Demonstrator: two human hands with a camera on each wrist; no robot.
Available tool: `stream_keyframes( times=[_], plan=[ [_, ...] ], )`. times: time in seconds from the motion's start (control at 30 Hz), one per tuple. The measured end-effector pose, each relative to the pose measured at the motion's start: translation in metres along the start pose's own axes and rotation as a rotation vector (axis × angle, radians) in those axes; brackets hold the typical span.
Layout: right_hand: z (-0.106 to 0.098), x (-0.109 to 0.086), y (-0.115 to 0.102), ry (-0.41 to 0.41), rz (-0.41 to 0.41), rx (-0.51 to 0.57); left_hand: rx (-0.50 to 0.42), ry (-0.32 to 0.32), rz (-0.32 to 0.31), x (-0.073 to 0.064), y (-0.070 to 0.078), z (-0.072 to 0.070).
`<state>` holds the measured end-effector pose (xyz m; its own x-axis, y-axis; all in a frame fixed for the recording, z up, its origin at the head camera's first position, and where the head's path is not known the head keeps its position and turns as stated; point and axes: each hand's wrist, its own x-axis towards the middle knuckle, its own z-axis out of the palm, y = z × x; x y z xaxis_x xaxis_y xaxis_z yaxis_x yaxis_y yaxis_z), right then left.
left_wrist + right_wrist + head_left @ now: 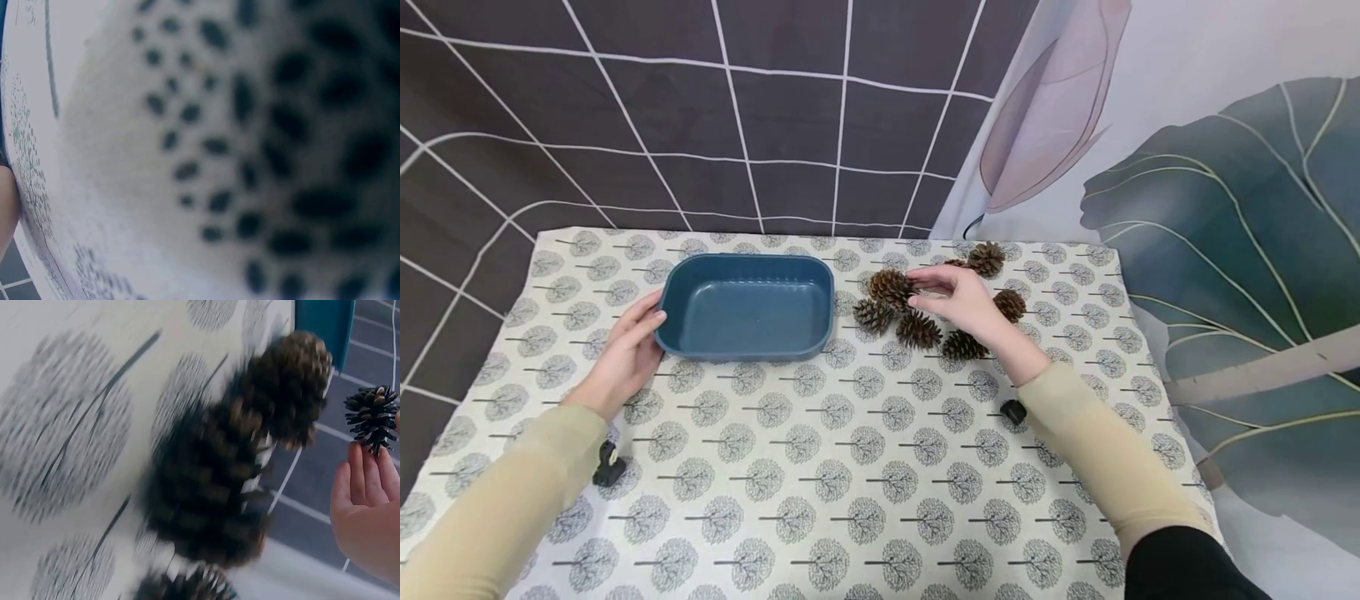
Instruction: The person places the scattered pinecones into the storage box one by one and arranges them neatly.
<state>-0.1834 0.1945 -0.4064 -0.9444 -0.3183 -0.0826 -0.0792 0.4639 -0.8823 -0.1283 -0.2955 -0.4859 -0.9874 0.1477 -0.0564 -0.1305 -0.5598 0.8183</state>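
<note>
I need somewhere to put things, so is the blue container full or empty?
Empty: the head view shows the blue container bare inside, and the visible pine cones are all outside it.

The head camera looks forward and down on the white, tree-printed cloth [850, 479]. Wrist cameras sit close; head and right-wrist views share brown, scaly pine cones [209, 484].

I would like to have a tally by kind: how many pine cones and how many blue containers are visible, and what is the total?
Pine cones: at least 7 (some overlap)
Blue container: 1
Total: at least 8
</note>
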Motion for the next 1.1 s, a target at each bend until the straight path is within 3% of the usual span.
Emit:
stream_keyframes(
  times=[0.17, 0.67, 1.1],
  plan=[
    [0.025, 0.009, -0.008, -0.047, -0.057, 0.012, -0.016, -0.009, -0.010, 0.001, 0.001, -0.001],
    [0.084, 0.033, -0.040, -0.131, -0.125, 0.022, -0.016, 0.004, -0.009, 0.001, 0.001, -0.003],
    [0.130, 0.055, -0.055, -0.174, -0.128, -0.021, 0.022, 0.001, -0.009, -0.001, 0.001, -0.001]
  ],
)
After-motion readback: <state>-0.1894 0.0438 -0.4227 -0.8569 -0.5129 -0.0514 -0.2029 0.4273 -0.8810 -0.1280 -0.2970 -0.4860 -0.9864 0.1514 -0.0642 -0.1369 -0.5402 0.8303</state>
